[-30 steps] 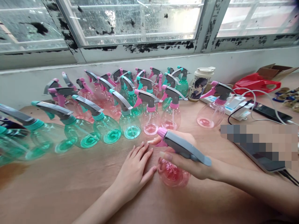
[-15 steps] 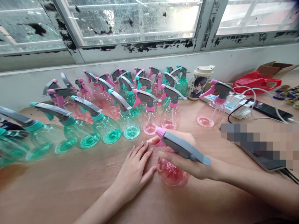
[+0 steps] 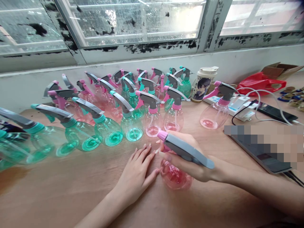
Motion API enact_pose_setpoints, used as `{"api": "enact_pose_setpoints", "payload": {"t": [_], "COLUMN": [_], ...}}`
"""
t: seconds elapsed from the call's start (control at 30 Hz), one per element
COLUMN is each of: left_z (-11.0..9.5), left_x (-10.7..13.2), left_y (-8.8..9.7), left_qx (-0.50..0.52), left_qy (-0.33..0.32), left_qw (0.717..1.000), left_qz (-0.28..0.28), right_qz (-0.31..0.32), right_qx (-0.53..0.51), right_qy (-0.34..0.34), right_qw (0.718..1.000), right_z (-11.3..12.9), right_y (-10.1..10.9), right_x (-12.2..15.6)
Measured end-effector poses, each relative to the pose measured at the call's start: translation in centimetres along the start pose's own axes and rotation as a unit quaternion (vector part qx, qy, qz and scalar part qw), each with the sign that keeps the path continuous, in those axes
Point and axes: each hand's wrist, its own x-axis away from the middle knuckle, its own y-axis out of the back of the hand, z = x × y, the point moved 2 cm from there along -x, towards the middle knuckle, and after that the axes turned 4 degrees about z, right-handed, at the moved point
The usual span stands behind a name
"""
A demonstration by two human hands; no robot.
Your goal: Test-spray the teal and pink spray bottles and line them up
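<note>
A pink spray bottle (image 3: 176, 177) with a grey head and pink nozzle stands in front of me, the nozzle pointing away to the left. My right hand (image 3: 190, 155) is wrapped round its neck just under the head, fingers curled at the trigger, which they mostly hide. Palm down on the table, my left hand (image 3: 137, 169) lies with its fingers stretched out, just left of the bottle and apart from it. Beyond my hands, several green spray bottles (image 3: 108, 134) and pink spray bottles (image 3: 153, 123) stand in rows.
Another pink spray bottle (image 3: 215, 114) stands apart at the right, near a printed cup (image 3: 203, 85). A power strip (image 3: 242, 109) with cables, a phone (image 3: 276, 112) and a dark flat device (image 3: 258, 155) lie farther right. Behind are a red plastic bag (image 3: 261, 84) and the window wall.
The fingers of my right hand have drawn in toward the bottle's neck, with the trigger pulled in. The bottle and my left hand have stayed nearly still.
</note>
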Motion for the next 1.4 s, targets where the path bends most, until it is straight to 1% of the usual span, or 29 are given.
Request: {"api": "enact_pose_setpoints", "payload": {"t": [0.17, 0.33, 0.53, 0.6, 0.7, 0.77, 0.87, 0.97, 1.07, 1.23, 1.4], "left_z": [0.1, 0.1, 0.1, 0.1, 0.2, 0.4, 0.6, 0.6, 0.4, 0.3, 0.4], "left_x": [0.0, 0.0, 0.0, 0.0, 0.0, 0.0, 0.1, 0.0, 0.0, -0.1, -0.1], "left_y": [-0.1, -0.1, -0.1, 0.0, -0.1, -0.3, -0.6, -0.6, -0.4, -0.3, -0.4], "left_qx": [0.003, 0.001, 0.006, 0.007, 0.006, 0.003, -0.003, -0.008, -0.012, -0.006, -0.012], "left_qy": [0.001, 0.003, -0.005, -0.006, -0.004, -0.002, -0.004, -0.003, 0.004, 0.001, -0.001], "left_qw": [1.0, 1.0, 1.0, 1.0, 1.0, 1.0, 1.0, 1.0, 1.0, 1.0, 1.0], "left_qz": [-0.005, 0.003, -0.015, -0.011, -0.004, -0.004, -0.001, 0.007, 0.004, -0.01, -0.012], "right_qz": [0.007, -0.001, 0.014, 0.0, -0.036, -0.056, -0.067, -0.056, -0.049, -0.062, -0.064], "right_qx": [0.008, 0.015, 0.012, 0.014, -0.013, -0.023, -0.003, 0.018, 0.022, 0.059, 0.089], "right_qy": [-0.01, 0.002, -0.009, 0.004, 0.041, 0.045, 0.029, -0.025, -0.076, -0.085, -0.122], "right_qw": [1.0, 1.0, 1.0, 1.0, 0.998, 0.997, 0.997, 0.998, 0.996, 0.993, 0.986], "right_z": [0.0, 0.0, -0.5, -0.8, -1.0, -1.1, -1.0, -0.8, -0.5, 0.0, 0.7], "right_y": [-0.1, 0.0, -0.1, -0.3, -0.6, -0.8, -0.7, -0.5, -0.2, 0.2, 1.0], "right_x": [0.0, 0.0, 0.3, 0.4, 0.6, 0.7, 0.8, 1.3, 2.2, 4.3, 5.1]}}
